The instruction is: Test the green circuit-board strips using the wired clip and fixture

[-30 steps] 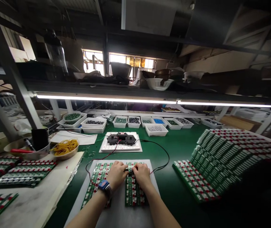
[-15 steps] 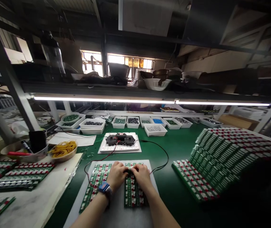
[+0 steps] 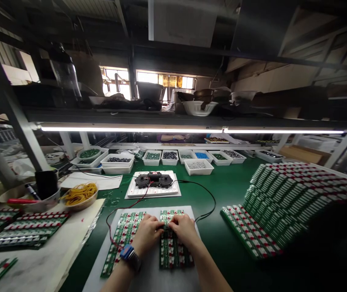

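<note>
Both hands are over the right-hand circuit board panel (image 3: 171,253), which is green with rows of white and red parts. My left hand (image 3: 149,234) is closed in a pinch at the panel's left edge, and a blue wrist strap (image 3: 127,252) is on that wrist. My right hand (image 3: 185,230) pinches at the upper middle of the same panel, fingertips close to the left ones. Whatever lies between the fingertips is too small to make out. A second circuit board panel (image 3: 121,235) lies to the left, partly behind my left forearm. Both panels rest on a pale mat (image 3: 95,280).
A black device (image 3: 153,179) on a white tray has red and black wires. Behind are several white bins (image 3: 199,166) of small parts. Tall stacked panels (image 3: 283,202) stand right. Left are yellow rubber bands (image 3: 80,194) in a bowl. Beyond the shelf, another person's arm (image 3: 173,138) shows.
Both hands have moved slightly down the right-hand panel, toward me, still pinching. The view has shifted slightly, and another person's arm has appeared behind the shelf.
</note>
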The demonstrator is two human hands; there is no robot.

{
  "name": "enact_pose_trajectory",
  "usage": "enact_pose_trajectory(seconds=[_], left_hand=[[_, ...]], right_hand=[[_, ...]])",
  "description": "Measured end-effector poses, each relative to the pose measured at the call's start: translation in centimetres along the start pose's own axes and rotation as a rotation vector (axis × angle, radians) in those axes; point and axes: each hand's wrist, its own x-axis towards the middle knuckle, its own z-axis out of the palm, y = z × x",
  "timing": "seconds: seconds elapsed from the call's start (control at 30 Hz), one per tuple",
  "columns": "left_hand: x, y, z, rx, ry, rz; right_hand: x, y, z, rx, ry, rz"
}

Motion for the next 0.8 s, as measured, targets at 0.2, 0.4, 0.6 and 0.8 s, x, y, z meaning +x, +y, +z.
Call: enact_pose_trajectory(seconds=[0.2,0.4,0.6,0.8], left_hand=[[0.2,-0.2,0.2,-0.012,0.026,0.010],[0.2,-0.4,0.4,-0.025,-0.003,0.001],[0.3,0.1,-0.1,-0.014,-0.054,-0.051],[0.1,1.2,-0.7,0.017,-0.082,-0.086]], right_hand=[[0.1,0.2,-0.1,0.021,0.007,0.004],[0.1,0.2,0.1,-0.031,-0.008,-0.022],[0.5,0.1,0.8,-0.082,-0.007,0.007],[0.3,-0.2,1.4,-0.098,0.062,0.001]])
